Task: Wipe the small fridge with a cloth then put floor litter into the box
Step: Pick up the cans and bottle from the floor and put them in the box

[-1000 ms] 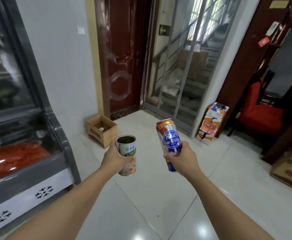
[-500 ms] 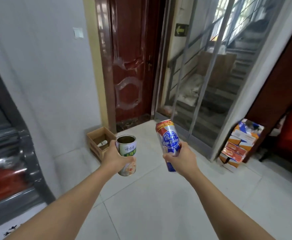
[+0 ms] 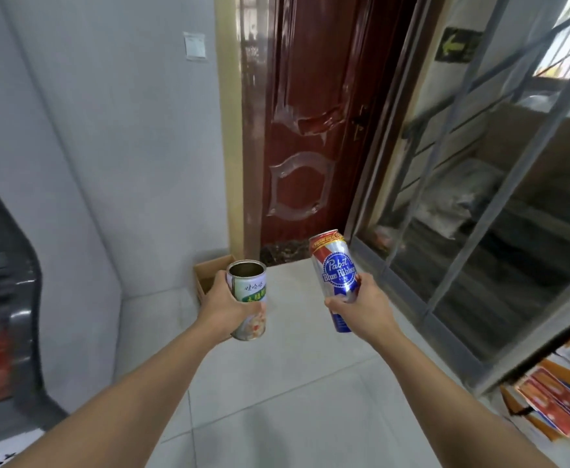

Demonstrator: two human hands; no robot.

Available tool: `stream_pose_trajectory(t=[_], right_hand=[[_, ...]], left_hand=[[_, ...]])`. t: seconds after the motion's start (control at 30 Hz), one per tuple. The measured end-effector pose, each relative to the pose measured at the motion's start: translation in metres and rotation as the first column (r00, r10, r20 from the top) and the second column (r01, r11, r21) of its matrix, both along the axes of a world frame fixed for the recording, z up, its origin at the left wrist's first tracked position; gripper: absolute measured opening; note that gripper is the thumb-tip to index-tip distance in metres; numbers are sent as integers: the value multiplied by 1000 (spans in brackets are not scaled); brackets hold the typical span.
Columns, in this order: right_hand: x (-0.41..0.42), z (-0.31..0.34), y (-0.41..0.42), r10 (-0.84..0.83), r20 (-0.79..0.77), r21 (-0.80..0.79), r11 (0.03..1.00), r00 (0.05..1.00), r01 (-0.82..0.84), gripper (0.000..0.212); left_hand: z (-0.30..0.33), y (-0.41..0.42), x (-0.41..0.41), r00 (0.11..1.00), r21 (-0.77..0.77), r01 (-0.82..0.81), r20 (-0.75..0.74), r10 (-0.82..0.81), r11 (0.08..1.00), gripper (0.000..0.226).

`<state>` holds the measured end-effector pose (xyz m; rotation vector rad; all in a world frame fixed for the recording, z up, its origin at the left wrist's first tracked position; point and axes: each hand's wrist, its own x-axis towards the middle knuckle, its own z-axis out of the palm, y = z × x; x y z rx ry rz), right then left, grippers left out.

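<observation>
My left hand (image 3: 224, 307) is wrapped around an opened tin can (image 3: 248, 298), fingers curled round its side and thumb up near the rim, so that grip is closed on the can. The can stands upright in my hand, its top cut away and its dark inside showing, with a white and green label carrying Chinese characters. My right hand (image 3: 366, 310) grips a tall beer can (image 3: 336, 282) low on its body, fingers closed round the back of it; the can leans a little to the left at the top, and its red, white and blue label reads Pabst Blue Ribbon. The two cans are held side by side in front of me, near each other but apart. The cardboard box (image 3: 211, 273) sits on the floor (image 3: 293, 383) against the wall (image 3: 107, 146), just behind my left hand and the tin can, which cover most of it; only its upper left corner and part of its open top show, and I cannot see what is inside. Beyond the box is a dark red door (image 3: 307, 130), and a metal grille (image 3: 479, 180) runs down the right with stairs behind it. The grey edge of the small fridge (image 3: 13, 298) curves along the far left. Flattened printed cartons (image 3: 557, 396) lie stacked at the lower right.
</observation>
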<state>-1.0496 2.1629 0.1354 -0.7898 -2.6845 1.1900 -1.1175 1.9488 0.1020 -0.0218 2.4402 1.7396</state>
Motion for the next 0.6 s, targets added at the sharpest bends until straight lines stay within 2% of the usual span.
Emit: stream_pose_trajectory(t=[0.1, 0.37, 0.6], right_hand=[[-62, -6, 29, 15, 7, 17, 1000, 1000, -15, 69], [-206, -17, 95, 77, 9, 20, 997, 997, -77, 69], [-356, -39, 150, 231, 6, -24, 973, 973, -231, 74]], left_hand=[[-13, 30, -60, 999, 44, -41, 18, 41, 998, 63], [-20, 94, -187, 994, 14, -80, 70, 78, 997, 64], [-28, 137, -285, 968, -15, -244, 53, 244, 970, 64]])
